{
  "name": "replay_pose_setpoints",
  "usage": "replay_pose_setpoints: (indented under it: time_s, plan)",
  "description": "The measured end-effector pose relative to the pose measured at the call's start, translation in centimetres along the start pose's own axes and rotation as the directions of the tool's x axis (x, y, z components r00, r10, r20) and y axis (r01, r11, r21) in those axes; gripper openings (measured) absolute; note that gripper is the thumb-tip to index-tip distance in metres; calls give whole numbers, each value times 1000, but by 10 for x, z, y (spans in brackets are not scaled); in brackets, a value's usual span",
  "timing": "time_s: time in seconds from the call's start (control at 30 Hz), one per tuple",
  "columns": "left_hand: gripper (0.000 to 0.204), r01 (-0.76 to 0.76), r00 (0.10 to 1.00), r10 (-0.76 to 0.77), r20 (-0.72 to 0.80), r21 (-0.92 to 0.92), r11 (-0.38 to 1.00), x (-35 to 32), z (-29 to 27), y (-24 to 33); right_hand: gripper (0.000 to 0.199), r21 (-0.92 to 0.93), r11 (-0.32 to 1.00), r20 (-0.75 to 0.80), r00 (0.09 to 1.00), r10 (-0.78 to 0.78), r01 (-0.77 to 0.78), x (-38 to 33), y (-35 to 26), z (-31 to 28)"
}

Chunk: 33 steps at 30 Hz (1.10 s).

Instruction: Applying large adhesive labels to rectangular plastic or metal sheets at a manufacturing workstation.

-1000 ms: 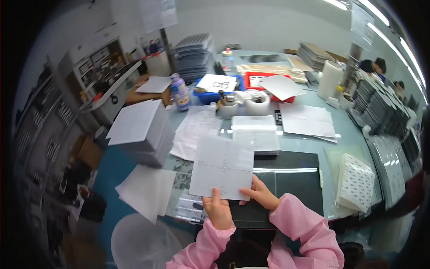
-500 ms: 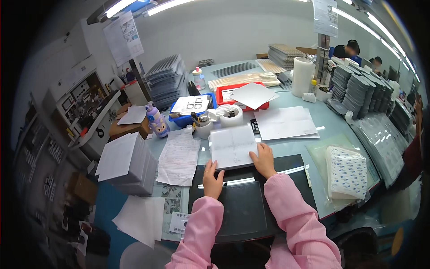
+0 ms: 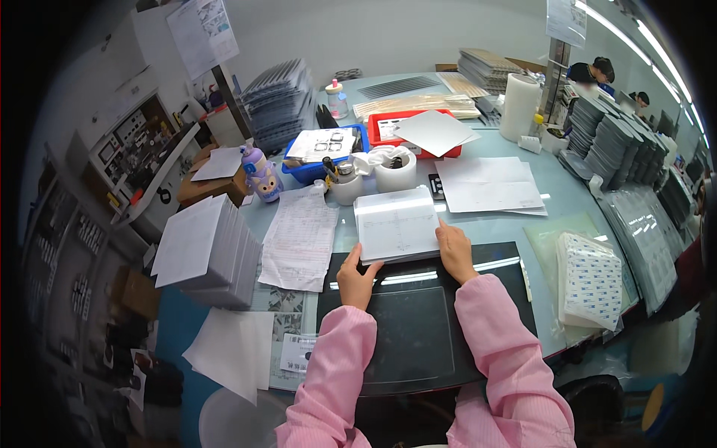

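A stack of white, film-like sheets point(image 3: 396, 222) lies at the far edge of a black mat point(image 3: 403, 328), its top sheet glossy with faint cross-shaped lines. My left hand point(image 3: 356, 278) grips the stack's near left corner, the thumb against the front edge. At the near right corner, my right hand point(image 3: 456, 252) presses along the side with its fingers close together. The two hands hold the stack between them; some fingertips are hidden behind it. Left of it lies a creased handwritten sheet point(image 3: 299, 239), and loose white sheets point(image 3: 491, 184) lie beyond on the right.
A tall sheet stack point(image 3: 187, 243) stands left, near a purple bottle point(image 3: 262, 176). Behind are a blue bin point(image 3: 307, 173), a red tray point(image 3: 381, 117) and white tape rolls point(image 3: 396, 173). A bagged pad stack point(image 3: 589, 280) sits right. Other people work at the far right.
My right thumb has shifted from the top sheet to the stack's side, and my left thumb has come to its front edge. The view has tilted down slightly.
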<state>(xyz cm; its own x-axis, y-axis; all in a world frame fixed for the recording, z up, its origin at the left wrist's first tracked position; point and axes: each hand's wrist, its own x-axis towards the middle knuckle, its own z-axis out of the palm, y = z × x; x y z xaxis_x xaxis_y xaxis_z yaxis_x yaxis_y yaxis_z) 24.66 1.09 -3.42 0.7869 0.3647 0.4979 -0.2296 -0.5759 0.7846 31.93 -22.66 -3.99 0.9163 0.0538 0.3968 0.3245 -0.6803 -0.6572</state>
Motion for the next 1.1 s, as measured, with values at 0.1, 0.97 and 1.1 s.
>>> replay_pose_setpoints:
  time_s: [0.1, 0.97, 1.1]
  plan:
    - [48, 188, 979, -185, 89, -23, 982, 3, -9, 9, 47, -27, 1000, 4, 1000, -10, 10, 0, 0, -2]
    - [46, -175, 980, 163, 114, 103, 979, -19, -24, 49, 54, 70, 985, 59, 985, -160, 156, -12, -1, -23]
    - [57, -374, 870, 300, 390, 128, 918, -73, -72, 127, 41, 223, 974, 14, 999, -38, 34, -8, 16, -21]
